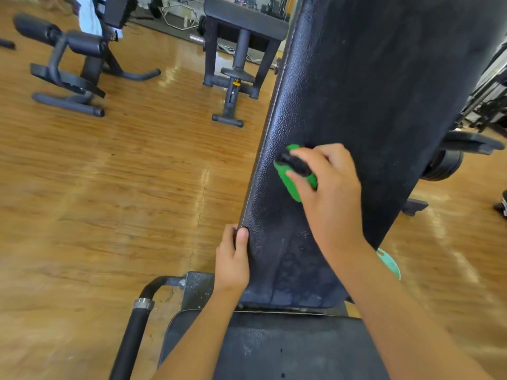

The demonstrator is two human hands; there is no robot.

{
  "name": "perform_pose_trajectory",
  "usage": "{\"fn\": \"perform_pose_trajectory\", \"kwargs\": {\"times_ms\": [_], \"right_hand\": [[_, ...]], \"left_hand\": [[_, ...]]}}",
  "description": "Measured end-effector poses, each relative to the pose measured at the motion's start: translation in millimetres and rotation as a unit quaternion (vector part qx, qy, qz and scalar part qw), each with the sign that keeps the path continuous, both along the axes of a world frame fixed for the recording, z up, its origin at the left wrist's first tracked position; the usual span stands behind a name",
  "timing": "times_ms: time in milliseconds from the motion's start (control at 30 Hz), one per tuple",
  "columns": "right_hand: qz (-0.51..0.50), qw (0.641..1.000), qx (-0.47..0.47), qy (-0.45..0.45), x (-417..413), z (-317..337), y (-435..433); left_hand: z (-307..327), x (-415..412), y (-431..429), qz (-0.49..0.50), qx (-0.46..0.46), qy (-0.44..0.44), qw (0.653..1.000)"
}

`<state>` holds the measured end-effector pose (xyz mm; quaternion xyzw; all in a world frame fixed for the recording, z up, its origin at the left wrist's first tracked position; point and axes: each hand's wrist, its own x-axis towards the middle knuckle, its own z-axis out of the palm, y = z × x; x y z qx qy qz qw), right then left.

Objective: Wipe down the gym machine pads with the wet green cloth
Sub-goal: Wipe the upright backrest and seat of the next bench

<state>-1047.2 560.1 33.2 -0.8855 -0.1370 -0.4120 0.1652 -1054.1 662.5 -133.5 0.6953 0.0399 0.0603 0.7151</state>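
Nearest us lies the black seat pad, below both hands. Above it, our left hand grips the left edge of the upright back pad, thumb on its textured face, fingers curled behind. Up and to the right of that hand, our right hand clutches the green cloth in curled fingers and presses it against the back pad's face. Blotchy marks show between the hands.
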Motion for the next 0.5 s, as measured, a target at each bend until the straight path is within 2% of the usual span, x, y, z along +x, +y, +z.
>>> {"fn": "perform_pose_trajectory", "kwargs": {"times_ms": [133,367,500], "right_hand": [[-0.031,0.999,0.031,-0.012,-3,-19,3],[-0.008,0.996,-0.028,0.087,-40,-94,-11],[0.004,0.998,-0.005,0.067,-33,-69,-15]], "left_hand": [[-9,5,0,0.002,-0.017,-0.024,1.0],[-9,6,1,0.002,-0.024,-0.044,0.999],[-9,6,-1,0.016,-0.024,-0.049,0.998]]}}
